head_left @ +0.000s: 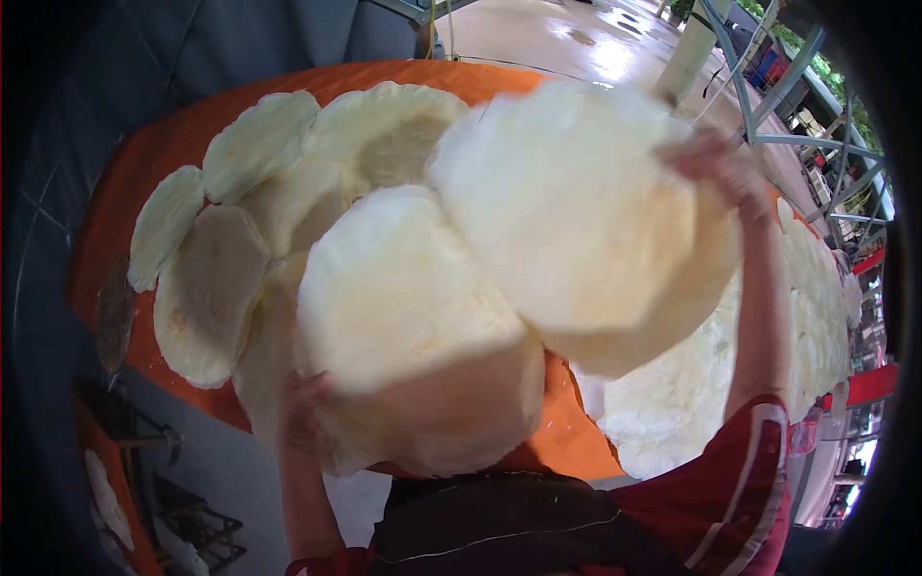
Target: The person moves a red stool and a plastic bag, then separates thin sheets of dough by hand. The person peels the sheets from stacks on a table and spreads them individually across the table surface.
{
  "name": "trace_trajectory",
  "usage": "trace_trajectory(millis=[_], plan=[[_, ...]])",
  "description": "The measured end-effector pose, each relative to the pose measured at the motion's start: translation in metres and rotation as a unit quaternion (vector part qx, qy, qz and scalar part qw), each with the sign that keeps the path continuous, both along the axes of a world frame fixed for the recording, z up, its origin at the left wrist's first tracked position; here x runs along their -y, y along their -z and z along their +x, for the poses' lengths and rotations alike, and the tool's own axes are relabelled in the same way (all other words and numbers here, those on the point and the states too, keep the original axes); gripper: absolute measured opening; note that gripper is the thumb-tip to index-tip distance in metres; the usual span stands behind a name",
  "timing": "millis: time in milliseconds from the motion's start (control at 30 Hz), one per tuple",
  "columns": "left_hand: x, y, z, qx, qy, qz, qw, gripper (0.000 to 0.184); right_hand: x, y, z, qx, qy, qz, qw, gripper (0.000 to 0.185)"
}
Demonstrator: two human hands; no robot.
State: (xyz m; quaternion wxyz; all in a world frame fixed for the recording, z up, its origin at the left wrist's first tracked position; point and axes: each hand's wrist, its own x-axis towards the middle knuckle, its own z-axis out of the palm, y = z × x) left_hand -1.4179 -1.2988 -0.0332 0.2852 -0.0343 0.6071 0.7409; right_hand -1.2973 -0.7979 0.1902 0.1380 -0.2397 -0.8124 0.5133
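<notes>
Holding the right edge of a large, pale, round flat sheet [567, 211], the blurred right hand [711, 168] has its fingers closed on the rim. The left hand [309, 403], also blurred, is at the lower left edge of a second sheet [403, 288]; its grip cannot be told. These two sheets meet above the orange worktop [567, 422]. More round sheets [211, 288] overlap to the left, and others [672, 403] cover the right side. Beyond the worktop is a shiny floor [538, 34].
</notes>
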Motion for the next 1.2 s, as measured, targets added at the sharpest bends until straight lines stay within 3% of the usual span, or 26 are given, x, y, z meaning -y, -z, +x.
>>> trace_trajectory(millis=[33,67,100,133,200,233,267,333,400,433,500,533,567,633,700,733,767,833,900,933,967,1000,1067,1100,1200], plan=[[0.005,0.004,-0.001,0.009,-0.010,-0.040,0.999,0.042,-0.044,-0.016,0.008,-0.057,0.005,0.023,0.998,0.028],[0.010,0.008,-0.002,0.013,0.004,-0.026,1.000,0.042,-0.037,-0.050,0.016,-0.040,0.003,0.092,0.995,0.032],[0.015,0.014,-0.004,0.018,0.018,-0.011,1.000,0.043,-0.069,-0.070,0.028,-0.023,-0.002,0.178,0.984,0.029],[0.019,0.020,-0.003,0.023,0.032,0.004,0.999,0.043,-0.062,-0.094,0.030,0.030,0.001,0.172,0.985,0.027],[0.033,0.040,0.000,0.077,0.036,0.045,0.995,0.047,-0.029,-0.099,0.036,-0.020,0.062,0.218,0.974,0.026],[0.035,0.046,0.003,0.103,0.038,0.066,0.992,0.049,-0.021,-0.091,0.039,-0.025,0.024,0.125,0.992,0.023],[0.032,0.042,0.010,0.138,0.024,0.130,0.982,0.051,-0.008,-0.076,0.039,0.003,0.001,0.210,0.978,0.022],[0.018,0.017,0.035,0.203,-0.011,0.252,0.946,0.058,0.028,-0.007,0.034,0.114,-0.039,0.474,0.872,0.022],[0.005,-0.009,0.055,0.191,0.038,0.340,0.920,0.061,0.080,0.082,0.032,0.283,-0.045,0.526,0.801,0.026],[0.000,-0.017,0.063,0.185,0.060,0.383,0.903,0.062,0.100,0.131,0.041,0.291,-0.104,0.465,0.830,0.035],[-0.004,-0.023,0.071,0.220,0.029,0.383,0.897,0.068,0.162,0.168,0.047,0.111,-0.243,0.355,0.896,0.050],[-0.005,-0.026,0.074,0.239,0.012,0.380,0.893,0.070,0.193,0.187,0.051,0.038,-0.322,0.288,0.901,0.063],[-0.006,-0.026,0.074,0.243,0.026,0.386,0.889,0.071,0.240,0.168,0.050,0.042,-0.317,0.251,0.914,0.065],[-0.011,-0.023,0.067,0.242,0.056,0.401,0.882,0.072,0.286,0.173,0.037,0.056,-0.340,0.259,0.902,0.066],[-0.017,-0.019,0.064,0.213,0.069,0.388,0.894,0.069,0.311,0.198,0.019,0.076,-0.395,0.337,0.852,0.064],[-0.017,-0.019,0.064,0.199,0.073,0.380,0.900,0.068,0.292,0.192,0.002,0.178,-0.433,0.142,0.872,0.060],[-0.016,-0.026,0.064,0.181,0.056,0.376,0.907,0.065,0.258,0.169,-0.020,0.276,-0.453,-0.054,0.846,0.055],[0.017,-0.009,0.063,0.084,-0.018,0.222,0.971,0.059,0.203,0.182,-0.028,0.008,-0.386,-0.201,0.900,0.052],[0.045,0.008,0.061,0.001,-0.145,0.031,0.989,0.059,0.149,0.119,-0.011,-0.127,-0.333,-0.274,0.893,0.052],[0.059,0.014,0.060,-0.066,-0.177,-0.086,0.978,0.059,0.144,0.067,0.009,-0.160,-0.321,-0.150,0.921,0.047],[0.076,0.022,0.057,-0.130,-0.205,-0.202,0.949,0.060,0.142,0.027,0.027,-0.115,-0.251,0.033,0.960,0.037],[0.091,0.031,0.051,-0.193,-0.225,-0.314,0.902,0.061,0.141,-0.012,0.045,-0.044,-0.173,0.206,0.962,0.028],[0.121,0.064,0.037,-0.200,-0.246,-0.356,0.879,0.062,0.206,-0.063,0.078,-0.013,0.061,0.266,0.962,0.016],[0.137,0.074,0.032,-0.200,-0.253,-0.379,0.867,0.063,0.194,-0.061,0.111,0.009,0.090,0.376,0.922,0.019],[0.179,0.083,0.022,-0.021,-0.225,-0.155,0.962,0.060,0.200,-0.012,0.191,0.056,0.045,0.543,0.837,0.029]])
